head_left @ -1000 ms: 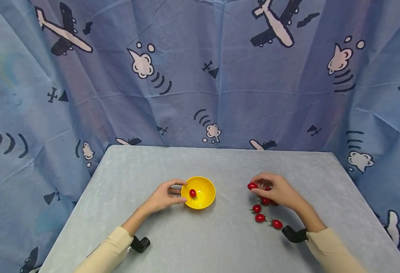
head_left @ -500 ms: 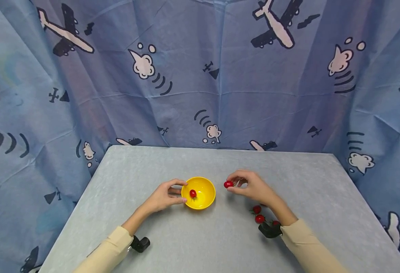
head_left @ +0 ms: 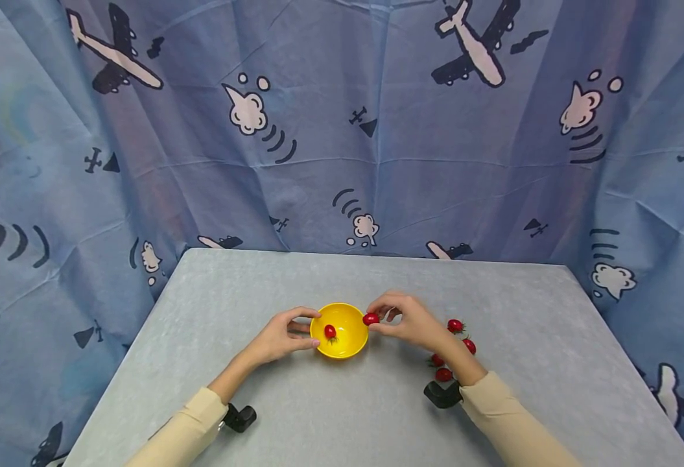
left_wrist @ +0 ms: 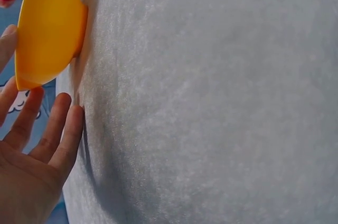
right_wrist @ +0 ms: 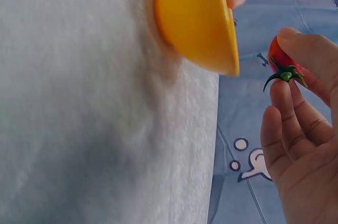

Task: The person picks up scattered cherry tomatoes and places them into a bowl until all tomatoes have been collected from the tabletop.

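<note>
A yellow bowl (head_left: pixel 349 347) stands on the table, a cherry tomato (head_left: pixel 330 331) with a green stem lying inside. My left hand (head_left: pixel 286 336) holds the bowl by its left side, thumb and index finger at the rim; its other fingers spread below the rim in the left wrist view. Between the thumb and fingers of my right hand (head_left: pixel 406 319) is pinched another cherry tomato (right_wrist: pixel 280 55), its green calyx showing in the right wrist view. That tomato overlaps the bowl's right rim in the head view and sits above rim height in the wrist views.
Several loose cherry tomatoes (head_left: pixel 455 325) lie on the grey table (head_left: pixel 318 415) around and partly behind my right forearm. A blue curtain (head_left: pixel 318 130) printed with airplanes hangs behind the table's far edge. Black wrist cameras (head_left: pixel 239 418) sit at both cuffs.
My right hand has carried a cherry tomato leftward from the loose tomatoes to the bowl's right rim. The left hand and the bowl have stayed in place.
</note>
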